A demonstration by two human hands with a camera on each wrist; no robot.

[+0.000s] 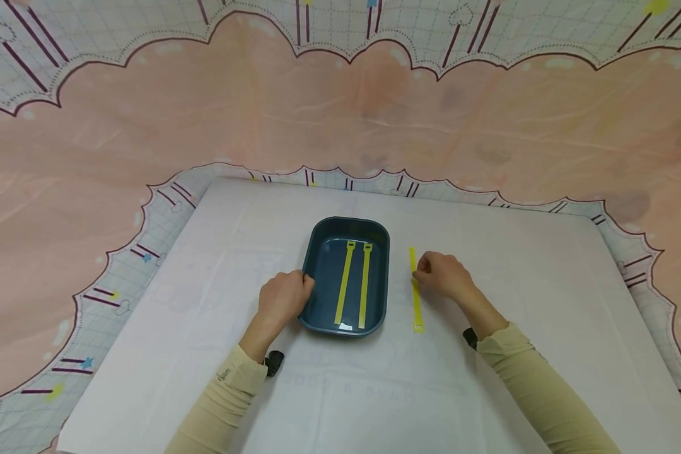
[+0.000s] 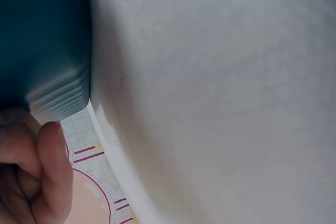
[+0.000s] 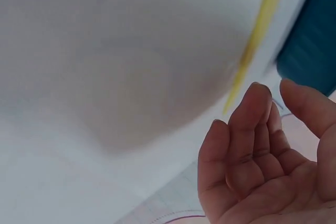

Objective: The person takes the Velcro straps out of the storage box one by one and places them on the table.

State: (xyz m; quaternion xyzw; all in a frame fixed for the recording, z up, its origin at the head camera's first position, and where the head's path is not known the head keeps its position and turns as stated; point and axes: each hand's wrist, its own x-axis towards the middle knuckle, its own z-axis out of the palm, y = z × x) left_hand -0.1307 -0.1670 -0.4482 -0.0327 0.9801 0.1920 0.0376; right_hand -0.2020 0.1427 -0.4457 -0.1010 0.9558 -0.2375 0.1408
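A dark teal tray stands mid-table with two yellow strips lying side by side in it. A third yellow strip lies on the white sheet just right of the tray. My left hand holds the tray's left rim with curled fingers. The left wrist view shows those fingers against the tray wall. My right hand hovers over the loose strip, fingertips at its upper part. In the right wrist view that hand is relaxed and holds nothing, with the blurred strip just beyond its fingertips.
A white sheet covers the table. A pink patterned cloth rises behind and around it. The sheet's edges run close on the left, right and far sides.
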